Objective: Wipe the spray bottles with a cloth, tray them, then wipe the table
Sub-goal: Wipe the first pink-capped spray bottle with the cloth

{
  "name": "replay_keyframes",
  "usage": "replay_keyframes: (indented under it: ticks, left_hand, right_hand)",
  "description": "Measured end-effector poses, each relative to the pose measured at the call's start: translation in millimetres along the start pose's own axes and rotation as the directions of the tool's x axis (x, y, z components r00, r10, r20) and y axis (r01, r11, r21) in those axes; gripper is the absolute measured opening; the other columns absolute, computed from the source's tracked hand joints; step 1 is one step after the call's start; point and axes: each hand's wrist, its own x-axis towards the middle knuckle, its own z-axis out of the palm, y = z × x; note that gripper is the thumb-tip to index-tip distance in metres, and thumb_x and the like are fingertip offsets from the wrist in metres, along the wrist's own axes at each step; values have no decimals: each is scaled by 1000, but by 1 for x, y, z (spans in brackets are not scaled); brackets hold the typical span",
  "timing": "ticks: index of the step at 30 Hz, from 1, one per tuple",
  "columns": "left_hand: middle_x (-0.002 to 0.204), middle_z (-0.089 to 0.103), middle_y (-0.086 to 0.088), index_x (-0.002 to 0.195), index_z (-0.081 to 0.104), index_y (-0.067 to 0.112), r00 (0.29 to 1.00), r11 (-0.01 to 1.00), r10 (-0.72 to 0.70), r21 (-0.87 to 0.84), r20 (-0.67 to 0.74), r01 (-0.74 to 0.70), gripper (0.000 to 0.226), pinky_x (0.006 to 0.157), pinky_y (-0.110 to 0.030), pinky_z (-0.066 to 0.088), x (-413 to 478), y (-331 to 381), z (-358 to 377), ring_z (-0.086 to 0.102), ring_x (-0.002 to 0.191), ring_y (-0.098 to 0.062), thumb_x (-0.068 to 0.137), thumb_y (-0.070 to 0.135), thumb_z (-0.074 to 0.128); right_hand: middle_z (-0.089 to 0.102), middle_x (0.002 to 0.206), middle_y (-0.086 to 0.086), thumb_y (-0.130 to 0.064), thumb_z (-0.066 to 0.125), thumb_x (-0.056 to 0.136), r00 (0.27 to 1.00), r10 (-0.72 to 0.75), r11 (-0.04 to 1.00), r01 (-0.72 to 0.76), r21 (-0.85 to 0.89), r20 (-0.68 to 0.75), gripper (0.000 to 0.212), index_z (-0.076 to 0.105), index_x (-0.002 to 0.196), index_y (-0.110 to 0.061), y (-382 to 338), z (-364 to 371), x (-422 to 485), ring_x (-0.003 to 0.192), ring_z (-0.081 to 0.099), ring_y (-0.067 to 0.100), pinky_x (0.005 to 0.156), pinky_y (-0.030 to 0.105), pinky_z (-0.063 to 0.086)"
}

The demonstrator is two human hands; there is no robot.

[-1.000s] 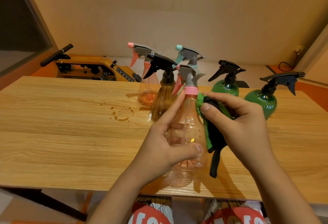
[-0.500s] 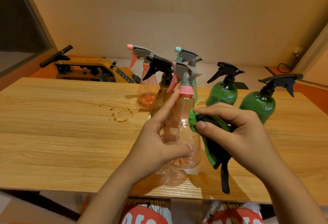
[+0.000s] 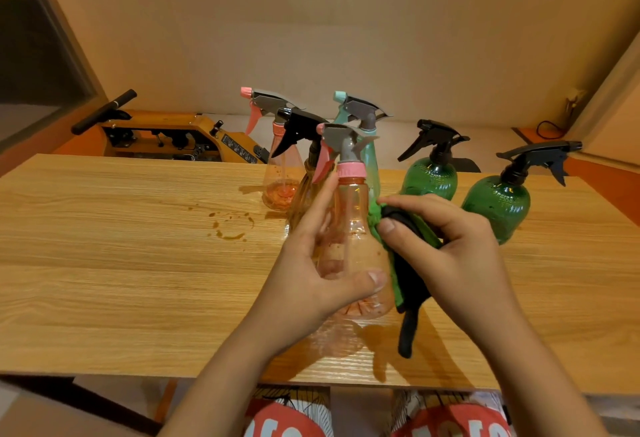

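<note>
My left hand [image 3: 311, 277] grips a clear pink spray bottle [image 3: 349, 228] with a pink collar and grey trigger, held upright above the wooden table [image 3: 121, 263]. My right hand [image 3: 453, 249] pinches a green and black cloth [image 3: 408, 273] and presses it against the bottle's right side. Behind stand a pink-nozzle bottle [image 3: 277, 173], an amber bottle with a black trigger [image 3: 304, 190], a teal bottle [image 3: 367, 131] and two round green bottles [image 3: 429, 176] [image 3: 498, 204]. No tray is in view.
Brown liquid marks [image 3: 230, 225] stain the table left of the bottles. A yellow machine [image 3: 173, 138] with a black handle sits on the floor beyond the table's far edge. A wall rises behind, with a cable at the far right.
The cloth slid down from the bottle's collar, then back up to the shoulder. The held bottle shifted slightly away from me and left with both hands.
</note>
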Motion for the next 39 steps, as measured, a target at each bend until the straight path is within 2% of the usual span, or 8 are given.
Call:
replay_keyframes:
  ticks: [4,9,14,19,24,29,34,39]
  left_hand:
    - [140,53,37,157,23,48,998,996,-51,-77,44,55,107,86,-16,54,-2,2,-2,54,123,15,75,-2,72]
    - [144,59,18,155,31,53,995,990,-75,-114,62,82,108,96,-34,57,-4,-5,-13,59,132,-12,73,1,80]
    - [143,60,18,155,34,48,998,998,-22,-55,50,25,108,101,-32,55,-9,-4,-14,61,130,-12,66,19,86]
    - [148,59,7,157,33,40,998,999,42,9,41,-43,107,109,-44,51,-14,3,-10,57,135,-17,71,6,86]
    - [142,64,9,153,37,40,996,997,74,20,48,-75,104,96,-23,53,-16,9,-3,61,131,-13,71,-6,82]
    - [137,66,15,150,43,44,997,996,78,36,-4,-78,102,91,-20,54,-18,12,-3,65,124,-10,69,-2,83]
    - [136,66,18,149,42,44,998,997,58,52,11,-59,99,90,-18,53,-20,17,4,64,123,-7,71,-2,82]
    - [134,66,21,147,45,46,997,995,58,84,-48,-54,101,85,-15,54,-18,20,-2,66,117,-1,68,-4,83]
  right_hand:
    - [77,98,-15,-19,79,85,981,190,971,-183,151,-30,21,79,104,-29,-3,2,3,98,71,3,89,35,58]
    - [78,96,-12,-20,80,83,971,237,945,-239,222,33,20,79,101,-29,-9,-2,5,95,72,5,89,36,59]
    - [76,101,-7,-30,85,79,981,88,972,-122,202,171,22,81,101,-32,-9,-21,-4,99,71,11,83,24,57]
    - [74,100,-4,-34,76,77,974,-60,969,5,245,217,26,80,103,-34,-10,-30,-15,98,70,16,81,20,54]
    - [74,106,-8,-40,73,81,999,-42,987,40,154,13,28,77,107,-33,-13,-16,-10,107,69,16,86,25,55]
    - [73,99,-7,-38,73,80,990,-82,985,63,158,113,26,78,104,-30,-21,-22,-12,100,70,16,83,21,54]
    - [75,102,-8,-26,78,81,997,-32,985,43,169,-67,26,77,106,-29,-20,-12,-7,105,70,15,87,30,57]
    - [73,100,-8,-31,77,79,992,-93,981,78,177,84,26,77,106,-30,-22,-15,-10,102,69,15,85,18,51]
